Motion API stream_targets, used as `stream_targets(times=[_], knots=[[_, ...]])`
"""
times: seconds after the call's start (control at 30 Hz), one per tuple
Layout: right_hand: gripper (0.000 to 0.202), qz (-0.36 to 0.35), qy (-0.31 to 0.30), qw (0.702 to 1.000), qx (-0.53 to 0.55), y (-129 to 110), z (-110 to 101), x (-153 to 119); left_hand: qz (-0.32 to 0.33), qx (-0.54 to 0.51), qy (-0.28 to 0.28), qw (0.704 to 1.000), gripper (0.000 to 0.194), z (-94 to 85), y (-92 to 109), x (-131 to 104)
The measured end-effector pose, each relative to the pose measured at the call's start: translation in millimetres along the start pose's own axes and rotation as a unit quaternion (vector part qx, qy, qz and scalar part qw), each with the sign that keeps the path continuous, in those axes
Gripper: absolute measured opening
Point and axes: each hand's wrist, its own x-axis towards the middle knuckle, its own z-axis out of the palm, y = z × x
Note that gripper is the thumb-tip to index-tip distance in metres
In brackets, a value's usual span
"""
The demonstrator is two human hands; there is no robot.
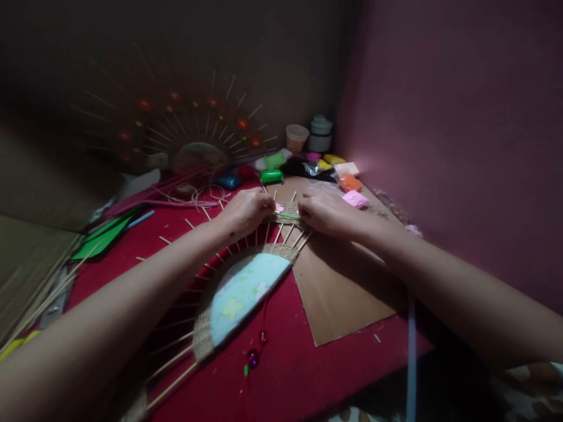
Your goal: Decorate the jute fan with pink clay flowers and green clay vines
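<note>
A half-round woven fan [204, 331] with thin sticks spreading outward lies in front of me. Pale blue flowered fabric [246, 293] covers its inner part. Both hands are at its outer woven band [288, 221], upper right. A thin green strand [288, 216] runs along this band between my hands. My left hand [250, 208] is closed, its fingertips pinched at the strand's left end beside a small pink flower [279, 208]. Pinched at the right end, my right hand [325, 211] is closed too and partly covers another pink bit. The fingertips themselves are mostly hidden.
Brown cardboard [343, 299] lies under the fan's right side on the red table [272, 387]. Clay packets [350, 183], a cup [297, 138] and a lidded jar [321, 133] stand behind. A larger fan [193, 120] leans at the back. Beads [253, 358] hang in front.
</note>
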Motion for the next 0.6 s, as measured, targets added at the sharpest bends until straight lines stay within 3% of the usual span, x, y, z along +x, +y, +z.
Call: stream_targets(times=[0.6], knots=[[0.013, 0.022, 0.052, 0.998, 0.039, 7, 12, -2, 0.006, 0.000, 0.024, 1.000, 0.015, 4.3, 4, -1]])
